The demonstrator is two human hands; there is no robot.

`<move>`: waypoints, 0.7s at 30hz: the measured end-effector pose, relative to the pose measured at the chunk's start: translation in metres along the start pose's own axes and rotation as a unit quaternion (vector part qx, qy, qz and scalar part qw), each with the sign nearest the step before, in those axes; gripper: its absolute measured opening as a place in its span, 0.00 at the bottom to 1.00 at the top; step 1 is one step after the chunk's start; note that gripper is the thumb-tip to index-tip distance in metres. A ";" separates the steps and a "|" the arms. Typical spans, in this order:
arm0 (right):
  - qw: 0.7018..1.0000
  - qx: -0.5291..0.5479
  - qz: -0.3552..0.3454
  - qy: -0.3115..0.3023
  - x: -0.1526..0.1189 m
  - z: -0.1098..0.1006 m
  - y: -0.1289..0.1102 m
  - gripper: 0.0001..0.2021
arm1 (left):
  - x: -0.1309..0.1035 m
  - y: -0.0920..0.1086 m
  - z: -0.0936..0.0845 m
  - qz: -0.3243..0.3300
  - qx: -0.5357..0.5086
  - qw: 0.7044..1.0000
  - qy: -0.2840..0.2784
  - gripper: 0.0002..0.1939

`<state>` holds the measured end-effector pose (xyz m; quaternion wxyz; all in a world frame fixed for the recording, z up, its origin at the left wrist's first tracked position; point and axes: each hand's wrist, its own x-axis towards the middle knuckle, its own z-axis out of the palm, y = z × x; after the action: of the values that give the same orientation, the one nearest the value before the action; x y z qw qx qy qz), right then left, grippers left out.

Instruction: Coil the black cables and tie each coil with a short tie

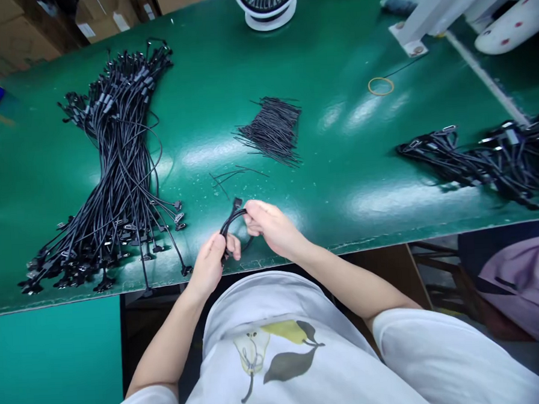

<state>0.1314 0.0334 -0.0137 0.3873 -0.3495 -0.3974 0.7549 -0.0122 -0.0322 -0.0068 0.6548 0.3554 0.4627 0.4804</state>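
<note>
The folded black cable [229, 221] is on the person's side of the pile of thin black ties [272, 131]. The left hand [209, 257] grasps this cable with curled fingers, and the right hand [271, 225] pinches its curved part between thumb and fingers. A few loose ties [232, 174] lie near the pile, on its left. Farther left of the pile there is a large bundle of cables [121, 158], and well to its right lie more black cables [470, 158]
</note>
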 end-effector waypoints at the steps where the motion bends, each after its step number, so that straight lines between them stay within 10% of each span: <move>1: 0.998 0.051 0.022 0.010 -0.002 0.002 0.001 0.25 | 0.000 -0.005 0.001 0.001 0.011 1.000 0.005 0.24; 6: 0.984 0.160 0.071 -0.023 -0.014 0.011 -0.004 0.24 | -0.002 -0.025 -0.003 0.014 0.099 0.995 0.002 0.25; 13: 0.990 0.108 -0.029 0.083 -0.024 0.026 0.019 0.19 | -0.005 -0.038 0.003 -0.036 0.331 0.943 -0.002 0.14; 18: 0.987 0.118 -0.088 0.065 -0.012 0.024 0.014 0.13 | -0.001 -0.038 0.013 0.012 0.327 0.945 -0.001 0.07; 21: 0.993 0.091 -0.068 0.026 -0.005 0.019 0.006 0.16 | 0.003 -0.029 0.010 -0.049 0.217 0.969 -0.103 0.07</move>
<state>0.1164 0.0200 -0.0100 0.4781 -0.3047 -0.3400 0.7503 0.0066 -0.0374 -0.0311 0.6291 0.5134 0.5028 0.2964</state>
